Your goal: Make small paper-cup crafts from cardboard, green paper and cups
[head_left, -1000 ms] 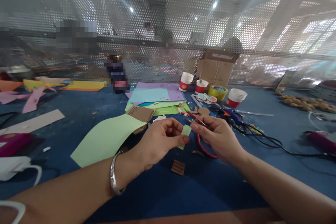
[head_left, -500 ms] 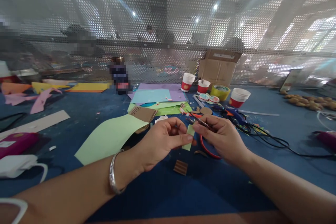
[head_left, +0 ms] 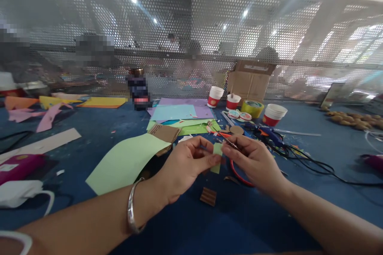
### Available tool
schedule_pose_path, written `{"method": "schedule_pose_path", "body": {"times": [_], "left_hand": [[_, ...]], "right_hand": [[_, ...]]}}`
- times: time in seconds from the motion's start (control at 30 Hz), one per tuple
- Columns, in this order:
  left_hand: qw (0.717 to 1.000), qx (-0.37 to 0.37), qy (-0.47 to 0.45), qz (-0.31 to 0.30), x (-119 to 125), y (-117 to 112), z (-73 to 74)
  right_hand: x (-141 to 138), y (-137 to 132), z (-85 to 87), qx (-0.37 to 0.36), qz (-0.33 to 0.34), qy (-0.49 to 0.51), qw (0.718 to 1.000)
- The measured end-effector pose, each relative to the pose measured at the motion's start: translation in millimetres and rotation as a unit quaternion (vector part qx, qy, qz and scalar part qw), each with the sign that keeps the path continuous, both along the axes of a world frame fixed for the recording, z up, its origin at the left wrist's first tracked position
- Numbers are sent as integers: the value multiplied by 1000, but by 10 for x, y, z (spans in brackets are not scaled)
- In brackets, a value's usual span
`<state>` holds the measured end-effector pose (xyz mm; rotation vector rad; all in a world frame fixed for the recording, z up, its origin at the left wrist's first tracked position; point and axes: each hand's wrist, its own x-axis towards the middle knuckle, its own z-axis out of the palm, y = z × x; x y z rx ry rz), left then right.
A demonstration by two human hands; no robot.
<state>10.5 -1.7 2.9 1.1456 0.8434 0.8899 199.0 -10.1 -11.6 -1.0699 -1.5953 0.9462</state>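
A silver bangle (shiny, rounded) circles the left wrist.

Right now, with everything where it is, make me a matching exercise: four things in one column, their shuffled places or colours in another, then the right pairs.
Things
1. Small green strip
2. Tape roll
3. Corrugated cardboard scrap
4. Silver bracelet

Places or colours
A. Around the left wrist
B. Brown, lying on the blue tabletop
C. Pinched in the left hand
D. Yellow, in front of the cardboard box

Right pairs: 1-C, 2-D, 3-B, 4-A
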Motion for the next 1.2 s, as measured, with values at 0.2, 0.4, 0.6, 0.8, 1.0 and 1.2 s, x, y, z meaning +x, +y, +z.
{"method": "schedule_pose_path", "body": {"times": [0.2,0.4,0.6,0.8,1.0,1.2], "left_hand": [[999,-13,-7,-28,12,1,-5],[982,-141,-100,-78,18,34,5],[968,-157,-123,-152,21,1,3],[978,-130,-106,-127,22,-5,8],[995,19,-93,-18,39,4,-39],[996,85,1,16,27,-30,-63]], "right_hand": [[-11,-5,-17,-13,-7,14,1000],[20,-40,-11,-23,16,93,995],[55,-57,-7,-14,55,97,994],[52,-50,-5,15,36,92,995],[61,-30,-19,-6,-4,121,993],[30,-45,13,-19,-6,108,994]]}}
